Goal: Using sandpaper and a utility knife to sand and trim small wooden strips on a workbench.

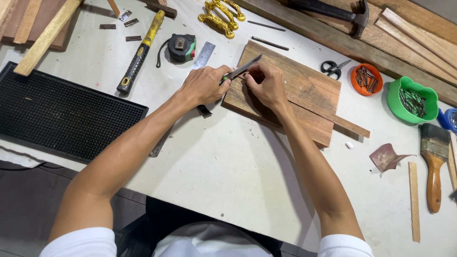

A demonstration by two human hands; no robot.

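My left hand is closed around the green handle of a utility knife. Its long metal blade points up and to the right, over the corner of a worn wooden board. My right hand rests on the board, with its fingertips pinched on the blade just beyond the handle. A thin wooden strip lies across the board's near right side. The knife's handle is mostly hidden inside my left fist.
A yellow-and-black hammer, a tape measure and a steel ruler lie at the back left. A black rubber mat is on the left. Scissors, orange and green bowls of nails and a paintbrush are on the right.
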